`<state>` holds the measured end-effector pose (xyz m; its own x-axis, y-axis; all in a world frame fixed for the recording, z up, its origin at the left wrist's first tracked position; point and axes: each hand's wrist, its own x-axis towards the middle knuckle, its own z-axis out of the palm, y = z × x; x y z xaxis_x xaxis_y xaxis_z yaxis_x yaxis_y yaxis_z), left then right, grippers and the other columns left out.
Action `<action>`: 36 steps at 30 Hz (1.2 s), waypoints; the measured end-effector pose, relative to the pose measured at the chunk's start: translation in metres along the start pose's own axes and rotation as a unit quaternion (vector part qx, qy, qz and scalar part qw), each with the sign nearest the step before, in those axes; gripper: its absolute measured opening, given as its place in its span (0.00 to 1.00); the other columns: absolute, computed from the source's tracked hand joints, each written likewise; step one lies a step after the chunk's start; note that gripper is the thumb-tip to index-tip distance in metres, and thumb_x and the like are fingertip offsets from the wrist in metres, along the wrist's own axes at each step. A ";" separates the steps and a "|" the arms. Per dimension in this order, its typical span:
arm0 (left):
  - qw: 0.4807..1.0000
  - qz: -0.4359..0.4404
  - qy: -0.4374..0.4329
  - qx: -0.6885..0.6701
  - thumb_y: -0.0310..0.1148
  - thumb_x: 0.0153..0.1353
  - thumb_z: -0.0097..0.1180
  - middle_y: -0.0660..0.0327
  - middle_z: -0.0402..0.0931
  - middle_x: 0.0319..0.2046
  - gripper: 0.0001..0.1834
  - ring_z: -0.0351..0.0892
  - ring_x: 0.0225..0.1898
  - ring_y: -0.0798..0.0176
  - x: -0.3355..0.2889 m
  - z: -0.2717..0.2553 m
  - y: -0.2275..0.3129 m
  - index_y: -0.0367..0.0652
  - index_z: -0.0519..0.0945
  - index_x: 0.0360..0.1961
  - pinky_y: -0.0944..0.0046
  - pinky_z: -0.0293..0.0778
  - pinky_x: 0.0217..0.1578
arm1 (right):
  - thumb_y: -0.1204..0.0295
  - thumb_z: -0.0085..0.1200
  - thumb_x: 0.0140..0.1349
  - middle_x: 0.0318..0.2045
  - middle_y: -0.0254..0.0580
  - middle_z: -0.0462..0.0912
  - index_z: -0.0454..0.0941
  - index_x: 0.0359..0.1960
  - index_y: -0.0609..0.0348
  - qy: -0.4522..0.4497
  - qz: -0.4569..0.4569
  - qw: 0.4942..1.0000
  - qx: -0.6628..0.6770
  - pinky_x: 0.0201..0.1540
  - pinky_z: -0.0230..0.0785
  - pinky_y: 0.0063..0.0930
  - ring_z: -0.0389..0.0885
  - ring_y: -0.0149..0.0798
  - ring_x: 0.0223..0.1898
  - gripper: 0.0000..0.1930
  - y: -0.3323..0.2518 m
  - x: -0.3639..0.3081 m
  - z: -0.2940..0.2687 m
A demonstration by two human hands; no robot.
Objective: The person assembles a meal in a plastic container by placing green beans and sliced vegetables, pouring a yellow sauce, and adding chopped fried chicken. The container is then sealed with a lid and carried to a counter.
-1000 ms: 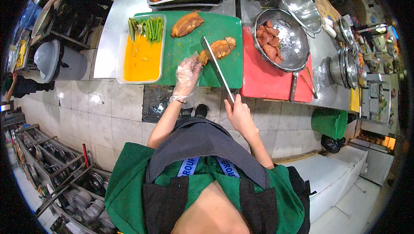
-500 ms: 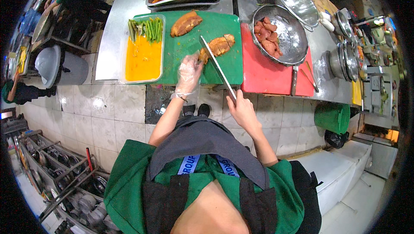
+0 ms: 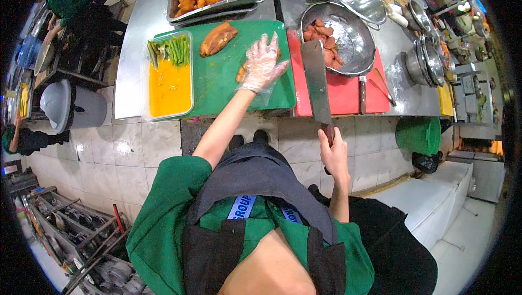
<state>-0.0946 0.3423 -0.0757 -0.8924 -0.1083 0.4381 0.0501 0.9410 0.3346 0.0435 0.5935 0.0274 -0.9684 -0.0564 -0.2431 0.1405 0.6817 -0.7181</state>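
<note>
Under the gloved left hand (image 3: 262, 62), most of a fried brown piece (image 3: 241, 71) is hidden; only an orange-brown edge shows beside the wrist, so its full shape is hard to make out. That hand, in a clear plastic glove, lies with fingers spread flat over the piece on the green cutting board (image 3: 228, 85). Nearer the body, the right hand (image 3: 334, 152) is wrapped tight around the handle of a cleaver (image 3: 316, 80), its fist covering the handle; the broad grey blade points away over the edge of the red cutting board (image 3: 342, 91), raised, well apart from the piece. 1 more fried piece (image 3: 218, 38), whole and glossy brown, lies farther back on the green board. At the left sits a clear tray (image 3: 169, 75) of orange liquid with green beans.
</note>
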 end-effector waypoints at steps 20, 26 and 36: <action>0.962 -0.265 0.045 0.046 0.55 0.37 0.71 0.42 0.51 0.65 0.62 0.53 0.65 0.38 -0.086 -0.057 0.010 0.34 0.52 0.67 0.49 0.52 0.64 | 0.60 0.47 0.68 0.15 0.30 0.65 0.63 0.34 0.54 -0.365 0.135 0.889 0.242 0.10 0.53 0.19 0.60 0.22 0.11 0.13 0.045 0.122 -0.036; 0.951 -0.306 -0.014 0.052 0.70 0.33 0.64 0.31 0.41 0.66 0.69 0.40 0.67 0.29 -0.065 -0.021 0.014 0.42 0.46 0.70 0.34 0.40 0.63 | 0.59 0.48 0.68 0.15 0.31 0.65 0.62 0.36 0.53 -0.406 0.154 0.866 0.249 0.10 0.52 0.19 0.59 0.22 0.10 0.13 0.049 0.144 -0.028; 0.967 -0.252 -0.018 0.029 0.66 0.31 0.68 0.41 0.50 0.65 0.51 0.41 0.65 0.27 -0.046 -0.002 0.020 0.62 0.70 0.60 0.34 0.42 0.63 | 0.58 0.48 0.67 0.15 0.30 0.64 0.61 0.37 0.54 -0.462 0.157 0.839 0.243 0.10 0.52 0.18 0.59 0.22 0.10 0.14 0.051 0.163 -0.025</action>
<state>-0.0512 0.3653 -0.0877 -0.8114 -0.5485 0.2019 -0.4205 0.7877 0.4503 -0.1122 0.6378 -0.0323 -0.3269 -0.6234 -0.7103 0.6437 0.4034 -0.6503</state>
